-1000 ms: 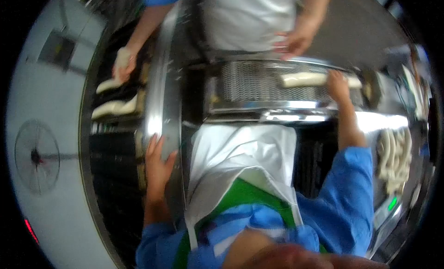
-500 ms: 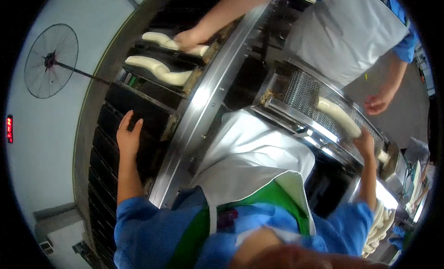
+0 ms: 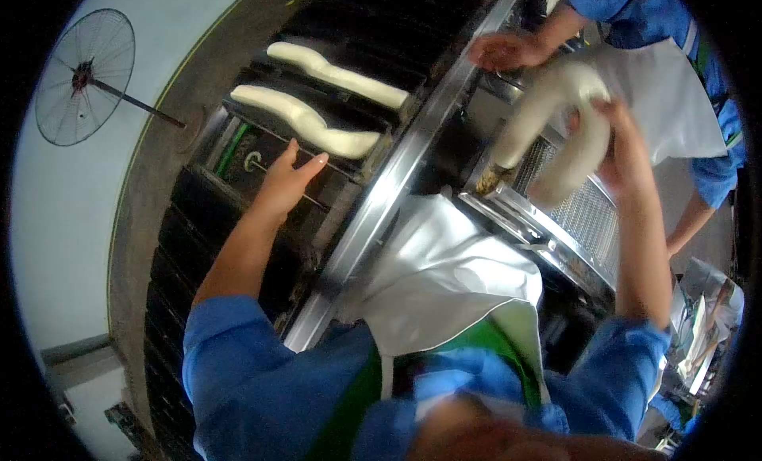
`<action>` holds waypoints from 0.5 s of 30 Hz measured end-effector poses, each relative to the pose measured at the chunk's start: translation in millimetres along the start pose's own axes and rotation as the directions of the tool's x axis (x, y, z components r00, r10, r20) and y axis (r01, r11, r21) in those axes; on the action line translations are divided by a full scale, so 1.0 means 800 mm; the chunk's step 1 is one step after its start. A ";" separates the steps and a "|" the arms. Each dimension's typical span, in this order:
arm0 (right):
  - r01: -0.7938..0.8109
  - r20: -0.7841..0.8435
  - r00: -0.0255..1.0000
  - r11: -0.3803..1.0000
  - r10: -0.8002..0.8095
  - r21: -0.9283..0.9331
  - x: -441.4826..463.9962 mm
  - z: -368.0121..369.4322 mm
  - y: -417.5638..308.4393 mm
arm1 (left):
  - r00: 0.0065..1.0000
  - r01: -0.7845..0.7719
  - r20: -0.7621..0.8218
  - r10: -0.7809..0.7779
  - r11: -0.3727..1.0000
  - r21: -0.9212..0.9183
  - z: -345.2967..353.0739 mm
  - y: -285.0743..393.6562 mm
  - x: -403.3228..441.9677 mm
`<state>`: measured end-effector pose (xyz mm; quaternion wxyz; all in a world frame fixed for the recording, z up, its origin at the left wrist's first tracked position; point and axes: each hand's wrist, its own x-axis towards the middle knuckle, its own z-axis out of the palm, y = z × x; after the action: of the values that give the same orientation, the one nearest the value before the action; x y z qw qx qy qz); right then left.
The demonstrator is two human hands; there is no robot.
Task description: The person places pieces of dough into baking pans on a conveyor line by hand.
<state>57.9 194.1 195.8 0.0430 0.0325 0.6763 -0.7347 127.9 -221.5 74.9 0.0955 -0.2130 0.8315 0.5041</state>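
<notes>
My right hand [image 3: 623, 147] is closed around a long pale dough roll [image 3: 532, 116], which hangs bent over in a blurred loop above the mesh conveyor [image 3: 583, 219]. My left hand [image 3: 287, 177] is open, with thumb and finger apart, and holds nothing. It hovers over the black trays, close below the nearer dough roll [image 3: 305, 121]; I cannot tell whether it touches the tray edge. That roll lies wavy in its tray, and a straighter dough roll [image 3: 341, 76] rests in the one beyond.
Opposite me stands a co-worker, one hand [image 3: 508, 50] near the steel rail [image 3: 405, 159] that runs beside the black trays [image 3: 198, 215]. A green part [image 3: 230, 149] and rods show in a gap between trays. A wire fan [image 3: 83, 76] stands at left.
My right hand has lifted the dough roll off the mesh and brought it up and left. My left hand has moved toward the dough in the trays. The co-worker's hand has left the farther roll.
</notes>
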 end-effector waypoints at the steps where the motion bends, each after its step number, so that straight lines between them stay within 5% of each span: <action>1: 0.068 0.085 0.994 0.996 -0.073 0.054 0.028 0.013 -0.008 | 1.000 -0.003 -0.001 0.003 1.000 0.001 0.001 -0.001 0.008; 3: 0.072 0.359 0.928 0.994 -0.098 0.086 0.081 0.044 -0.035 | 0.996 0.048 0.083 -0.039 0.992 -0.117 -0.001 -0.010 0.017; 5: 0.180 0.346 0.910 0.969 -0.230 0.170 0.139 0.077 -0.038 | 0.995 0.100 -0.013 -0.101 0.994 -0.042 0.002 -0.032 0.024; 7: 0.143 0.424 0.888 0.983 -0.179 0.115 0.152 0.136 -0.063 | 0.998 -0.041 -0.030 0.048 0.978 0.206 -0.002 -0.051 0.024; 8: 0.218 0.396 0.902 0.973 -0.173 -0.071 0.142 0.170 -0.068 | 0.998 0.039 -0.059 -0.030 0.989 0.144 0.001 -0.033 0.009; 9: 0.285 0.369 0.912 0.924 -0.179 -0.255 0.133 0.193 -0.067 | 0.997 0.045 -0.061 -0.036 0.988 0.146 0.003 -0.029 0.003; 11: 0.518 0.367 0.854 0.530 -0.369 -0.672 0.214 0.211 0.003 | 0.998 0.011 -0.057 -0.015 0.997 -0.075 0.001 -0.024 -0.001; 12: 0.594 0.384 0.786 0.418 -0.485 -0.687 0.242 0.208 0.045 | 0.993 0.083 -0.091 -0.071 0.987 0.135 -0.002 -0.028 0.001; 13: 0.657 0.412 0.694 0.285 -0.591 -0.697 0.252 0.206 0.072 | 0.993 0.079 -0.095 -0.067 0.988 0.134 -0.005 -0.037 -0.004; 14: 0.562 0.360 0.799 0.383 -0.482 -0.733 0.226 0.205 0.072 | 0.989 0.105 -0.117 -0.088 0.984 0.142 -0.006 -0.048 -0.013; 15: 0.661 0.362 0.707 0.387 -0.607 -0.643 0.219 0.200 0.096 | 0.983 0.131 -0.145 -0.111 0.982 0.138 -0.001 -0.061 -0.021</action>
<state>-106.7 24.9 114.3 -0.2086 -0.2725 0.8688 -0.3570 164.5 -237.4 42.6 0.0843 -0.2894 0.8565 0.4190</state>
